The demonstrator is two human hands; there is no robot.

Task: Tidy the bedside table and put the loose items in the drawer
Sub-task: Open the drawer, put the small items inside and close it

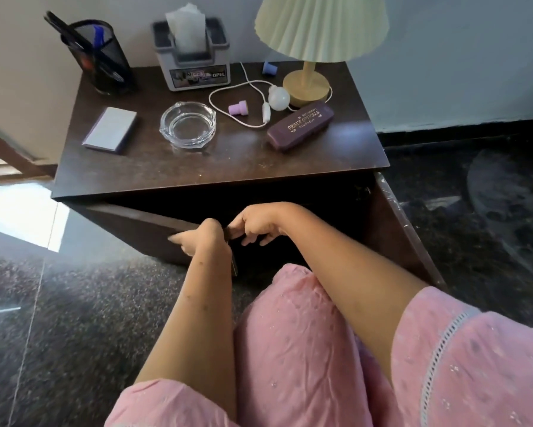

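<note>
A dark brown wooden worktop (228, 161) stands against a pale wall on a polished, dark speckled floor (74, 303), which catches bright glare at the far left. All the loose items lie on top. From the left there is one black mesh pen holder (111, 69), one notepad (110, 130), one grey tissue box (194, 66) and one glass ashtray (187, 124). There are two small stoppers: a pink stopper (239, 108) and a blue stopper (269, 68). Next come one white switch cord (266, 114), one loose bulb (279, 95) and one lamp (320, 26) with a pleated shade. One purple glasses case (300, 126) lies just in front of the lamp's base.

Below the top, the drawer front (135, 229) stands away from the cabinet body. The left hand (197, 238) grips its free edge, fingers lying along the outer face. The right hand (252, 224) curls its fingers over the same edge, just beside the left.

The space behind the front is too dark to make out. The pens in the holder overlap and cannot be counted. The shade's top is cut off by the frame, and both hands are blurred — pink clothing covers the lower part of the view.
</note>
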